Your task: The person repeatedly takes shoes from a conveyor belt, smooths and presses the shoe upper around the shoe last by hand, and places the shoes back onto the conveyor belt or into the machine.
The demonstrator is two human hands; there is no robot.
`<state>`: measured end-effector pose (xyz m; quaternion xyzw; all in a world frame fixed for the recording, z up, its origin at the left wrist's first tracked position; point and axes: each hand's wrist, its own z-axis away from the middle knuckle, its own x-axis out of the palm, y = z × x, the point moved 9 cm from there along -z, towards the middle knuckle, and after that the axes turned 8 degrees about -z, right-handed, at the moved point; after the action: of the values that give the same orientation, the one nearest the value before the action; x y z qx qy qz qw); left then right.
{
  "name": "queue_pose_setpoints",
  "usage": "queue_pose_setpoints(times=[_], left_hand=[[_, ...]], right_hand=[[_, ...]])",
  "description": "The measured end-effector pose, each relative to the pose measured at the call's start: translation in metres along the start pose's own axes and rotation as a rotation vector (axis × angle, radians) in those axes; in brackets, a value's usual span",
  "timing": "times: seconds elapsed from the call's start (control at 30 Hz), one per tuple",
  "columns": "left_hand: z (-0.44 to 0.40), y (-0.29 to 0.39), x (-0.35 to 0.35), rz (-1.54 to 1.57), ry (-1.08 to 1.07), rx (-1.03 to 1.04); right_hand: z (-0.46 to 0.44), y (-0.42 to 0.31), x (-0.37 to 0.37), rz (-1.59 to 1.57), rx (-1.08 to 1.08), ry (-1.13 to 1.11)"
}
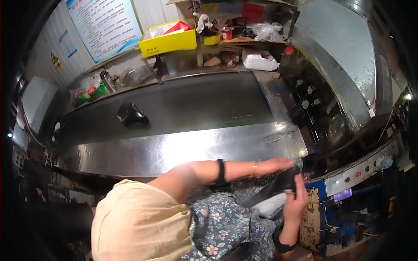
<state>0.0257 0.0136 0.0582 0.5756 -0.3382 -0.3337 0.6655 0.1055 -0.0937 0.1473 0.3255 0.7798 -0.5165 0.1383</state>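
Note:
A long black piece (278,183), blurred and too dark to name exactly, lies slantwise in front of my flowered apron. My right hand (296,202) is at its far end, thumb and fingers closed around it. Stretched out flat, the fingers of my left hand (274,166) reach along the piece's upper side, tips close to its end; whether they touch it is unclear. Under the piece, a whitish surface (271,204) shows by my lap. Another glossy black, shoe-like piece (131,114) sits on the dark belt (191,102).
Along the belt runs a shiny metal ledge (130,152) with a thin metal tool (278,137) on it. A yellow box (169,42) and a white jug (260,61) stand behind. To the right are a control panel (361,174) and a metal hood (339,39).

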Motion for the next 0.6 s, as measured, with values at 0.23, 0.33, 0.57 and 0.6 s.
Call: queue_pose_setpoints(times=[0.23,0.33,0.57,0.6], left_hand=[[-0.065,-0.025,0.036,0.026,0.111,-0.07],[-0.067,-0.023,0.043,0.082,0.09,-0.108],[-0.074,-0.027,0.035,-0.117,0.069,-0.075],[-0.065,-0.001,0.029,-0.303,0.168,0.188]], right_hand=[[0.001,-0.002,-0.015,-0.047,0.147,-0.102],[0.0,0.003,-0.017,-0.012,0.169,-0.136],[0.008,0.047,-0.013,-0.203,0.192,-0.046],[0.017,0.06,-0.007,-0.358,0.229,0.015]])
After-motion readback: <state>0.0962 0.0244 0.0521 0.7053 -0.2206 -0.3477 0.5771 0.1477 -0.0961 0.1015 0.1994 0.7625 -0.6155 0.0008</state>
